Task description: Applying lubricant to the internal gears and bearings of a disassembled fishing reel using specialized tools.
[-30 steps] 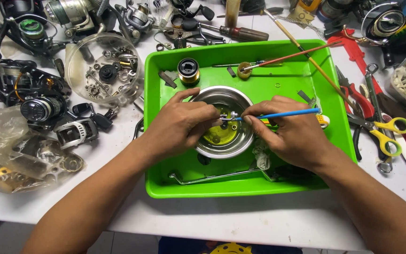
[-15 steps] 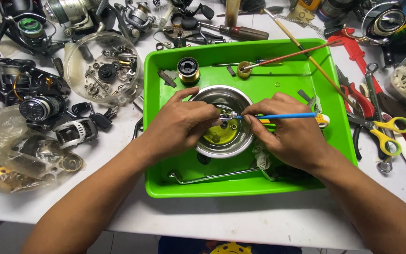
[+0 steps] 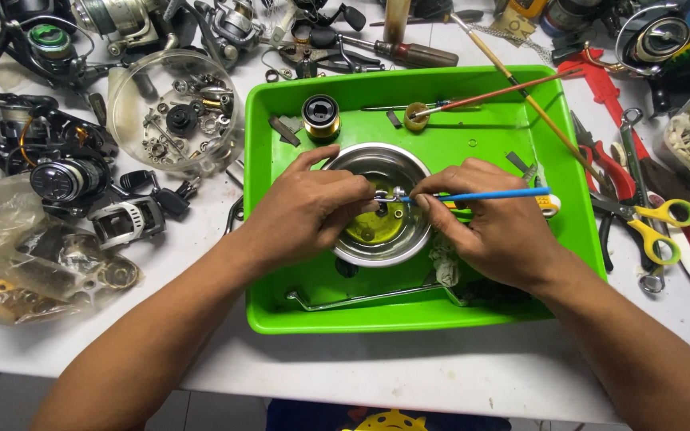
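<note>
**Cleaning a small metal part over a steel bowl**

Holding a small metal part (image 3: 390, 194) over the steel bowl (image 3: 380, 203), the left hand (image 3: 305, 211) is pinching it between thumb and fingertips, while the right hand (image 3: 489, 227) is gripping a blue-handled brush (image 3: 485, 194) and pressing its tip to the part. Compared with a second ago, both hands are staying almost exactly where they were and the brush is lying a touch flatter, suggesting fine, patient work on one spot rather than a new step. The bowl is sitting in the middle of a green tray (image 3: 521, 132) on the white tabletop (image 3: 409, 371), with yellowish liquid pooling at its bottom. Reel parts in a clear round dish (image 3: 173, 112) and yellow-handled scissors (image 3: 656, 227) are lying beside the tray. The part itself is too small and too covered by fingers to identify, and a crumpled rag under the right hand is mostly hidden.
</note>
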